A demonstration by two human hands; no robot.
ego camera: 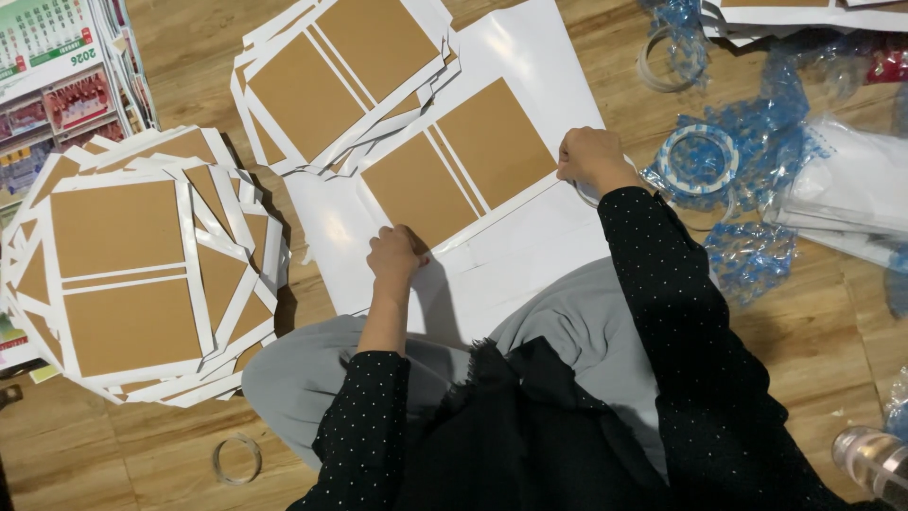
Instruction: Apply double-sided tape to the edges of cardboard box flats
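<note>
A white sheet (492,255) lay flat on the wooden floor (804,322) in front of the seated person, and on it sat two brown cardboard panels (461,175) with a narrow brown strip between them, all matte and square-cornered. The left hand (395,255) rested at the near left corner of the panels, its fingers curled down and pressing on the paper edge there. The right hand (591,158) sat at the far right corner, fingers bunched and bent over the sheet's edge; whether they pinched the paper or only pressed it could not be told. Beyond the sheet, a loose stack of finished covers (340,76) lay fanned out, white borders folded over brown board. A larger fanned pile (132,270) of the same kind sat to the left. To the right lay a roll of tape (698,156) among crumpled blue plastic wrap (757,255), glossy and wrinkled. An empty clear tape ring (236,459) lay near the person's knee.
</note>
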